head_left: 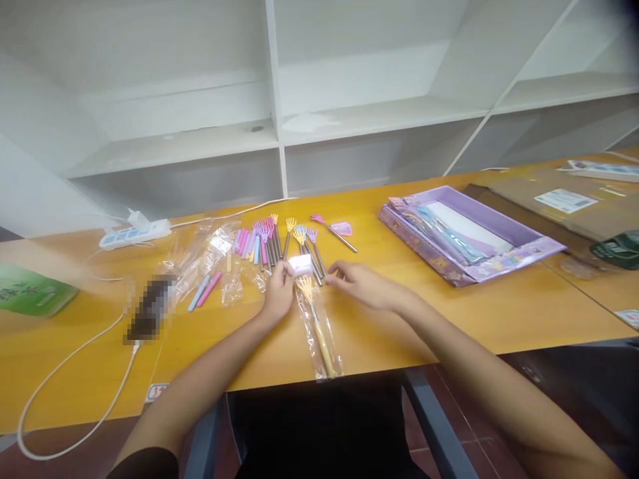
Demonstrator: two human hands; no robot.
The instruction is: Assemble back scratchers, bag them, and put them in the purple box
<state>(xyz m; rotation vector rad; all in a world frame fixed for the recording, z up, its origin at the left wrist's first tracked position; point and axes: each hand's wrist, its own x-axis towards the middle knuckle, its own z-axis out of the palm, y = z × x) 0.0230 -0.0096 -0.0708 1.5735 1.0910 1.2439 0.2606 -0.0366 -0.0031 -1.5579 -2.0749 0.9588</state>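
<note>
A yellow hand-shaped back scratcher [322,336] lies inside a clear plastic bag [333,356], which reaches over the table's front edge. My left hand [279,289] is closed in a pinch at the upper left corner of this bag, beside its white card header [300,265]. To the right, my right hand [357,283] has its fingers loosely bent and apart, with nothing visible in it. Its fingertips are close to the metal rod of a purple back scratcher [313,237]. Several loose back scratchers [269,233] with pink, purple and yellow heads lie beyond both hands.
Coloured handle sleeves [210,289] and empty clear bags [192,259] lie on the left, near a phone [151,308] on a white cable. A single pink back scratcher [342,237] lies behind. On the right are a purple display box [519,259] and a cardboard box [524,199].
</note>
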